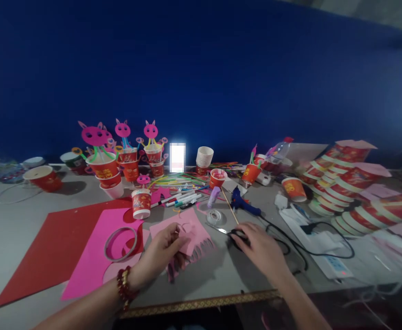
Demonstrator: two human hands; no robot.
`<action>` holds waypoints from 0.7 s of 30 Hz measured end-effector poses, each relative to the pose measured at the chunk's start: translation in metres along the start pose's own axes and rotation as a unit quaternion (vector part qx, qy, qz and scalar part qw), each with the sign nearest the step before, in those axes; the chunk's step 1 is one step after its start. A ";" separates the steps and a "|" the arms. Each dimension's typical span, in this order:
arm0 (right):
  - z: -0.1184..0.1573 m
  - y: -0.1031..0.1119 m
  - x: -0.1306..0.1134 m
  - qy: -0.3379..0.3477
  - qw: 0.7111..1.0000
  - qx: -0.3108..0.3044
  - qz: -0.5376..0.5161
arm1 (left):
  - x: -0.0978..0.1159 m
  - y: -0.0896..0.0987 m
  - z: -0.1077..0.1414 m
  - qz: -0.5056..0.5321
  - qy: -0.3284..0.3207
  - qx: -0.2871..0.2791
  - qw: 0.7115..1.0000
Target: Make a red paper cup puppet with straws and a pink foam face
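My left hand (pixel 168 245), with beaded bracelets at the wrist, pinches a small light-pink paper piece (pixel 186 243) between thumb and fingers. Under and behind it lies a larger pink sheet (pixel 196 225) with a scalloped, cut edge. To the right, my right hand (pixel 259 250) has its fingers closed around the black handles of a pair of scissors (pixel 221 229). The blades point left, low over the grey table. A roll of clear tape (pixel 214 217) sits just beyond the blades. Part of the scissor handles is hidden by my fingers.
Red card (pixel 46 256) and bright pink card (pixel 87 256) lie at left with a tape ring (pixel 106 245). Decorated paper cups (pixel 141 204), markers (pixel 187 200) and a blue glue gun (pixel 244 204) stand behind. A power strip (pixel 328 261), cables and stacked cups (pixel 345 183) fill the right.
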State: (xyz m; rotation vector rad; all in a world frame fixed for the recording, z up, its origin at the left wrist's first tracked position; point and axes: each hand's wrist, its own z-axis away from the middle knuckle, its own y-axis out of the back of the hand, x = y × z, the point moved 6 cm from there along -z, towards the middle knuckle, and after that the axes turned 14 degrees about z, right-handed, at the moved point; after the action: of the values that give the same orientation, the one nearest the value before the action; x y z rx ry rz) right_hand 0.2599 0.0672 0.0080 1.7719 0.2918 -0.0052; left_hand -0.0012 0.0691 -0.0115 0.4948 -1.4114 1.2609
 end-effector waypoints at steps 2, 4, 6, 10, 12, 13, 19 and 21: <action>0.004 -0.009 0.016 0.009 0.998 -0.032 0.043 | -0.004 0.000 -0.001 0.003 0.023 0.001 1.000; 0.007 -0.017 0.023 0.012 0.997 -0.061 0.053 | -0.006 0.000 -0.002 0.008 0.035 0.003 0.999; 0.007 -0.020 0.024 0.016 0.996 -0.079 0.033 | -0.008 0.001 -0.003 0.011 0.042 0.004 0.999; 0.006 -0.018 0.036 -0.025 0.989 -0.129 -0.062 | -0.004 0.007 -0.006 0.022 0.013 0.002 1.000; 0.010 -0.019 0.045 -0.068 0.970 -0.172 -0.155 | 0.000 0.011 -0.007 0.018 -0.026 0.004 1.000; 0.012 -0.020 0.047 -0.084 0.954 -0.195 -0.212 | 0.001 0.013 -0.008 0.017 -0.039 0.004 0.999; 0.012 -0.029 0.007 -0.142 0.842 -0.214 -0.475 | 0.010 0.015 -0.012 0.053 -0.069 0.001 0.996; 0.006 -0.038 -0.026 -0.121 0.813 -0.262 -0.507 | 0.018 0.015 -0.012 0.062 -0.097 0.017 0.993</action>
State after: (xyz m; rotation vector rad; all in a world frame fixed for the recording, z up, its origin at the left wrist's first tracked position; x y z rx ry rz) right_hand 0.2282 0.0633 -0.0258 0.8816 0.9260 -0.8337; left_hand -0.0141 0.0914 -0.0040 0.5724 -1.6050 1.3679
